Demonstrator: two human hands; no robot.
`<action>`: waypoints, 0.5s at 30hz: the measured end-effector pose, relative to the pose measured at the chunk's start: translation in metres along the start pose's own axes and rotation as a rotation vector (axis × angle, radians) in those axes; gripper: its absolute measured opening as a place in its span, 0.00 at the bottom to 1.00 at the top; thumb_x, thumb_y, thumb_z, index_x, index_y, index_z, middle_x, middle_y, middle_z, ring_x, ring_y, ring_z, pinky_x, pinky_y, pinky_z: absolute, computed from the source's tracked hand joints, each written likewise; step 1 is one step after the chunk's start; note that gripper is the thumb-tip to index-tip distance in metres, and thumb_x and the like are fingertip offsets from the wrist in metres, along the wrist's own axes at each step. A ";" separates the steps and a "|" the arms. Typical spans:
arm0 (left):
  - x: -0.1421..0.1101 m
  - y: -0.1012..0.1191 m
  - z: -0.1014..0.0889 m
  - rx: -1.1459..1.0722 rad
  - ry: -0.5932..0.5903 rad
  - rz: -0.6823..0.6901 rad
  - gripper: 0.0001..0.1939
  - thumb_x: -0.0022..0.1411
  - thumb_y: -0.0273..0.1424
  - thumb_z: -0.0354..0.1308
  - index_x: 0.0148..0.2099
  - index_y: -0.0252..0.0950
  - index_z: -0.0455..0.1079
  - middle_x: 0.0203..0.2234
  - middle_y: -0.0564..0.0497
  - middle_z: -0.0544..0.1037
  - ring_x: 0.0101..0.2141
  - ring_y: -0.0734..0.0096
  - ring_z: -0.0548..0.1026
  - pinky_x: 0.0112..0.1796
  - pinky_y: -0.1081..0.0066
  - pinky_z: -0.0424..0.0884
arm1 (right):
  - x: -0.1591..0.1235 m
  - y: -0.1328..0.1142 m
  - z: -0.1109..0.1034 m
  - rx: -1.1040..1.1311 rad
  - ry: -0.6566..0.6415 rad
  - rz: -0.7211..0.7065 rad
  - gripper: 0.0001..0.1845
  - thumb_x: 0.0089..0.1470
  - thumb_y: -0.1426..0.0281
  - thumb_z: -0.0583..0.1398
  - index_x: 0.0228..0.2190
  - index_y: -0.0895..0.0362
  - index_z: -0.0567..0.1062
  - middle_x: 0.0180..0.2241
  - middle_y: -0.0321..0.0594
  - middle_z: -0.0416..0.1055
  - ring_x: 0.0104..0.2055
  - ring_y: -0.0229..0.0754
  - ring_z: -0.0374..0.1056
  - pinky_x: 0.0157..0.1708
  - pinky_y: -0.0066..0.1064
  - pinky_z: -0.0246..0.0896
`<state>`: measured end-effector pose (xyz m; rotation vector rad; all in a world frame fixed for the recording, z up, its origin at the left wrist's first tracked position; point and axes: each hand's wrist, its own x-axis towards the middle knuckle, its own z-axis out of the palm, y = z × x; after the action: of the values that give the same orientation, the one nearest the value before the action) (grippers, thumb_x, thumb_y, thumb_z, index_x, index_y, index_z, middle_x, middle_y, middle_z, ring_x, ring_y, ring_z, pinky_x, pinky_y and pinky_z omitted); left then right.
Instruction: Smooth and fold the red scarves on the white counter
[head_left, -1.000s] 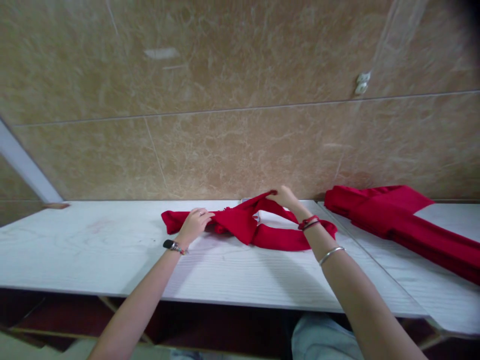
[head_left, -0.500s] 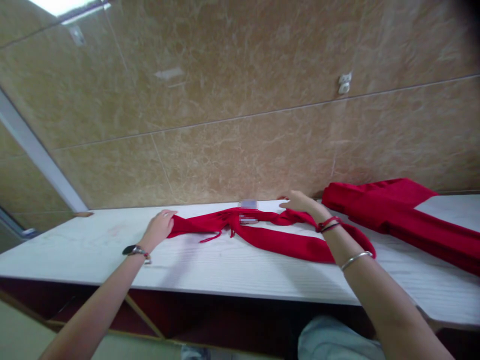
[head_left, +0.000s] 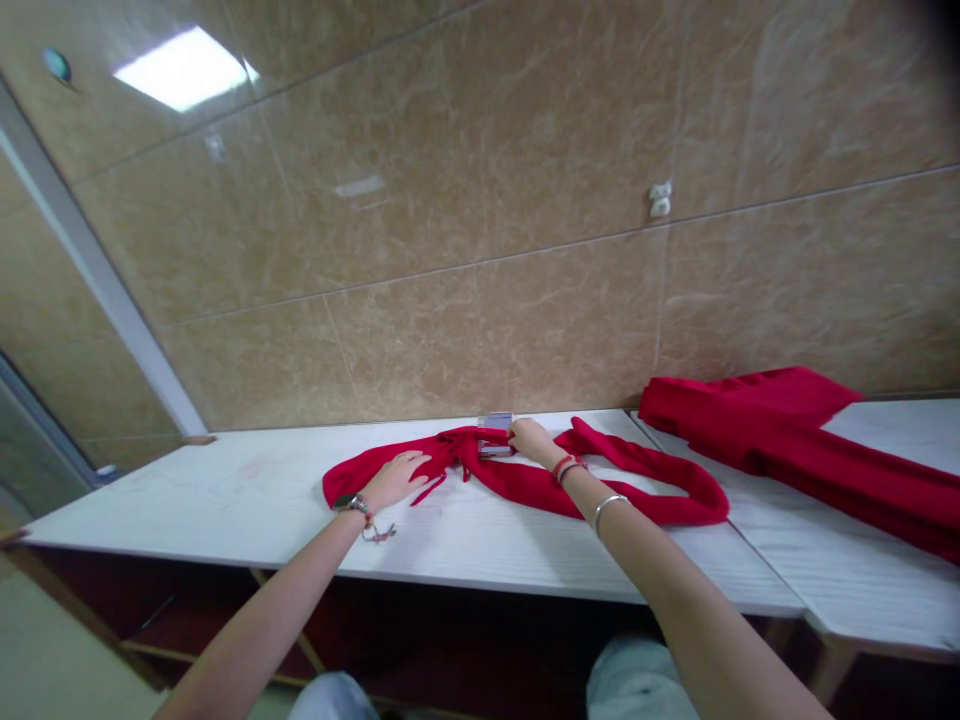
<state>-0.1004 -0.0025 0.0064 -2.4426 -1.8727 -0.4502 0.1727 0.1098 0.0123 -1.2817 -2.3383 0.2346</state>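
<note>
A long red scarf (head_left: pixel 525 487) lies on the white cabinet top, gathered at a knot-like bunch with thin strings and forming a loop to the right. On its wide left end rests my left hand (head_left: pixel 397 479), fingers spread over the fabric. My right hand (head_left: pixel 531 440) has its fingers closed on the upper strand of the scarf, just right of the bunch. Right beside those fingers is a small pale packet (head_left: pixel 496 421), partly covered by the strand; its print is blurred. My right fingertips are partly hidden.
A second red cloth (head_left: pixel 757 425), folded, lies to the right by the wall. The tiled wall (head_left: pixel 465 330) rises behind the top, with a small white hook (head_left: pixel 660 198). Dark open shelves (head_left: pixel 465 640) are below the front edge, near my knees.
My left hand has moved right from the scarf's left tip onto its wide part. My right hand has moved left along the strand and closed near the packet. The view has shifted slightly.
</note>
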 end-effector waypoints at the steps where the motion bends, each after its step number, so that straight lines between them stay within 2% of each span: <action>1: 0.004 0.004 -0.003 -0.038 0.037 0.007 0.20 0.59 0.36 0.49 0.51 0.34 0.66 0.50 0.43 0.69 0.51 0.60 0.65 0.52 0.64 0.56 | 0.005 -0.002 -0.004 0.051 0.011 0.002 0.07 0.47 0.77 0.58 0.27 0.60 0.78 0.30 0.47 0.76 0.35 0.45 0.71 0.35 0.28 0.60; 3: 0.015 0.017 -0.008 -0.154 0.125 0.012 0.16 0.60 0.36 0.49 0.46 0.35 0.69 0.46 0.43 0.73 0.47 0.62 0.68 0.50 0.65 0.59 | 0.013 -0.010 -0.012 0.161 0.039 -0.002 0.04 0.44 0.74 0.61 0.24 0.60 0.78 0.26 0.44 0.76 0.32 0.44 0.71 0.31 0.27 0.60; 5: 0.029 0.035 -0.010 -0.352 0.200 -0.020 0.14 0.59 0.37 0.50 0.41 0.35 0.71 0.40 0.45 0.75 0.42 0.64 0.71 0.46 0.66 0.63 | 0.019 -0.021 -0.018 0.284 0.072 -0.008 0.05 0.43 0.70 0.63 0.25 0.60 0.78 0.26 0.43 0.76 0.31 0.42 0.71 0.30 0.26 0.60; 8: 0.047 0.063 -0.010 -0.779 0.203 -0.122 0.17 0.59 0.42 0.48 0.38 0.34 0.69 0.31 0.48 0.76 0.33 0.68 0.74 0.35 0.71 0.68 | 0.022 -0.041 -0.022 0.482 0.110 -0.016 0.07 0.44 0.68 0.62 0.26 0.60 0.77 0.26 0.40 0.75 0.29 0.39 0.70 0.28 0.25 0.61; 10: 0.053 0.079 -0.012 -0.990 0.237 -0.181 0.17 0.57 0.43 0.51 0.39 0.33 0.68 0.28 0.50 0.75 0.29 0.72 0.73 0.29 0.74 0.67 | 0.022 -0.053 -0.022 0.605 0.132 -0.019 0.07 0.45 0.68 0.61 0.26 0.60 0.76 0.25 0.39 0.75 0.27 0.37 0.69 0.28 0.25 0.62; 13: 0.056 0.090 -0.018 -1.222 0.305 -0.208 0.13 0.53 0.37 0.58 0.38 0.33 0.68 0.27 0.51 0.75 0.27 0.75 0.72 0.28 0.76 0.66 | 0.021 -0.069 -0.021 0.754 0.158 -0.015 0.08 0.45 0.67 0.59 0.26 0.60 0.76 0.23 0.38 0.73 0.24 0.35 0.67 0.26 0.26 0.62; 15: 0.057 0.089 -0.023 -1.290 0.361 -0.221 0.09 0.50 0.31 0.60 0.35 0.33 0.68 0.25 0.52 0.74 0.26 0.76 0.71 0.28 0.77 0.66 | 0.021 -0.077 -0.020 0.825 0.174 -0.015 0.09 0.44 0.66 0.60 0.24 0.60 0.75 0.22 0.38 0.72 0.23 0.35 0.66 0.25 0.27 0.62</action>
<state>-0.0077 0.0224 0.0556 -2.2451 -1.9317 -2.5395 0.1142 0.0832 0.0643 -0.8194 -1.7785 0.9246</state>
